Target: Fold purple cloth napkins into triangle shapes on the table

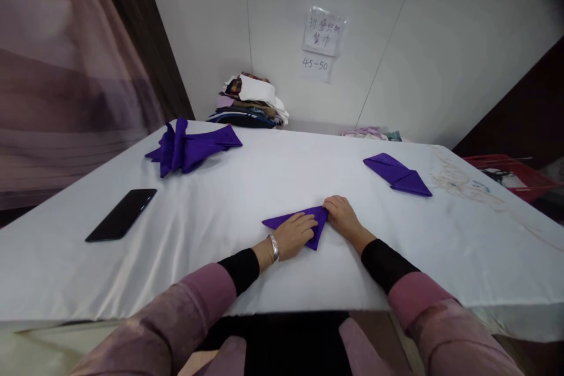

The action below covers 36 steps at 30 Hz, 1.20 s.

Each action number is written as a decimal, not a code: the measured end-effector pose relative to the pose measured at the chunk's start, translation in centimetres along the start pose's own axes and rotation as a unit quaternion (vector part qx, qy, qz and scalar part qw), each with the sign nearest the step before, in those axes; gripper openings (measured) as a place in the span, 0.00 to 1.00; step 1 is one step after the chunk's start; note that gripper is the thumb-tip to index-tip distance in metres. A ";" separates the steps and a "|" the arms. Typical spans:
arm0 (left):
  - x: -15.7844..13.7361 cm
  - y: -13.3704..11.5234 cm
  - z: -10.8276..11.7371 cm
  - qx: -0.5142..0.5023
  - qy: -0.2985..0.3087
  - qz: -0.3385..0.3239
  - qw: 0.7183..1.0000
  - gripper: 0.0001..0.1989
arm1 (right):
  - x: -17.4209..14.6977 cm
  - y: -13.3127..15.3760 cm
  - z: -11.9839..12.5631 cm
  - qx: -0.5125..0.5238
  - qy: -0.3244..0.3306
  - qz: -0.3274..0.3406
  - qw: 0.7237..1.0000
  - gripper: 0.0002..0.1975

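Observation:
A purple cloth napkin (318,215), folded to a pointed shape, lies on the white-covered table in front of me. My left hand (296,236), with a silver bracelet at its wrist, rests flat on the napkin's middle, fingers stretched out. At the napkin's right corner, my right hand (342,217) has its fingers closed on the cloth. Part of the napkin is hidden under my left hand. Another folded purple napkin (398,174) lies farther off to the right. Folded purple cloth (189,148) stands bunched at the back left.
A black phone or tablet (121,215) lies on the left of the white tablecloth (282,170). Behind the far edge is a pile of folded clothes (251,100). Paper signs (324,32) hang on the wall. A red basket (515,176) stands beyond the right edge.

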<state>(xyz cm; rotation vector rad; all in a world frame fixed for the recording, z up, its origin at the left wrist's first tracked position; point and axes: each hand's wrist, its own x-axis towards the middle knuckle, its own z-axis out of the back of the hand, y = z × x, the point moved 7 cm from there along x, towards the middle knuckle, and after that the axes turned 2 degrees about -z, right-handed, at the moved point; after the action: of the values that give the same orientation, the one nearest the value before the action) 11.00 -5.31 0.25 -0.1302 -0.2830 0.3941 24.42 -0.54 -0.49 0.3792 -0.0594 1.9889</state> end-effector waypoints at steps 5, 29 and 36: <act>-0.4 0.0 -1.0 -0.070 0.046 0.040 0.996 0.15 | -1.5 -2.8 1.1 0.044 -0.040 -0.080 0.995 0.16; -1.0 0.5 1.0 -0.173 -0.065 0.020 0.983 0.15 | -1.1 7.1 -1.7 0.257 0.126 -0.034 0.958 0.31; -3.0 4.9 1.7 -0.107 -0.127 0.196 0.966 0.10 | -1.6 6.1 0.6 0.276 -0.012 -0.038 0.960 0.29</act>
<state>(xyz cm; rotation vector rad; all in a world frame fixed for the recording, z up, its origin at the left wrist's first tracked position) 6.10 -1.91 0.26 -0.3524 -0.5572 0.7758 19.74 -4.70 0.38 0.7484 0.4980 1.9012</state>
